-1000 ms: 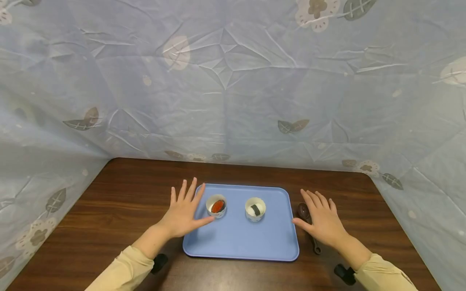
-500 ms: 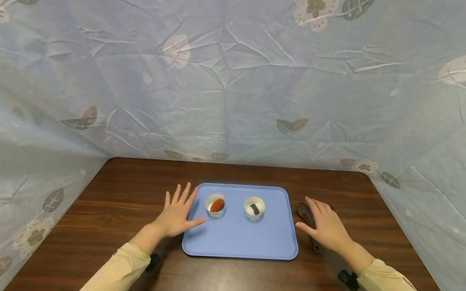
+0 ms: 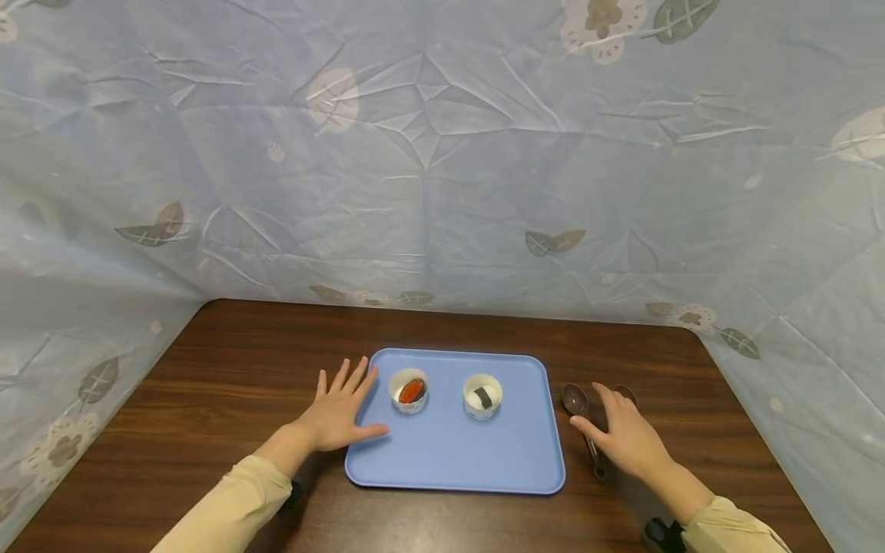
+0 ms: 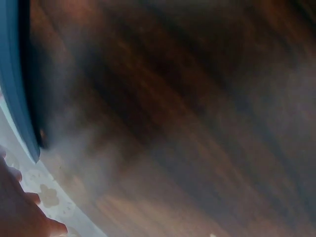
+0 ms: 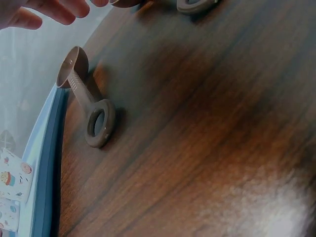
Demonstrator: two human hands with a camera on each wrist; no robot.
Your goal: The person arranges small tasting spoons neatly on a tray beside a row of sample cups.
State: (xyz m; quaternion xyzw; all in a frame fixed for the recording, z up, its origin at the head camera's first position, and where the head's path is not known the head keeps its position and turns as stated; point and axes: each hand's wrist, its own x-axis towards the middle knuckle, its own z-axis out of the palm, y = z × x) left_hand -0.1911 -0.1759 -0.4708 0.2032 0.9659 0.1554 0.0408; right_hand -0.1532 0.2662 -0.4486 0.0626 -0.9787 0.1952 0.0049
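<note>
My left hand (image 3: pixel 335 418) has its fingers spread at the left edge of a blue tray (image 3: pixel 456 461), its thumb over the tray. It holds nothing. Over two brown measuring spoons to the right of the tray is my right hand (image 3: pixel 625 438), fingers loosely bent and holding nothing. One measuring spoon (image 3: pixel 575 399) shows left of this hand, its ring-ended handle partly behind the thumb. Of the other spoon (image 3: pixel 626 393), only the bowl shows past the fingers. In the right wrist view, the nearer spoon (image 5: pixel 74 66) lies by the tray, with the fingertips above and apart from it.
Two small white paper cups stand on the tray. The left cup (image 3: pixel 409 408) contains a red-topped sushi piece (image 3: pixel 412 391); the right cup (image 3: pixel 482 413) contains a white piece with a dark band (image 3: pixel 483 397). A patterned pale-blue curtain (image 3: pixel 429 192) surrounds the brown wooden table (image 3: pixel 263 369).
My left hand has moved left and slightly towards me, away from the left cup. My right hand has shifted right and lower, uncovering more of the left spoon; its fingers are now more bent.
</note>
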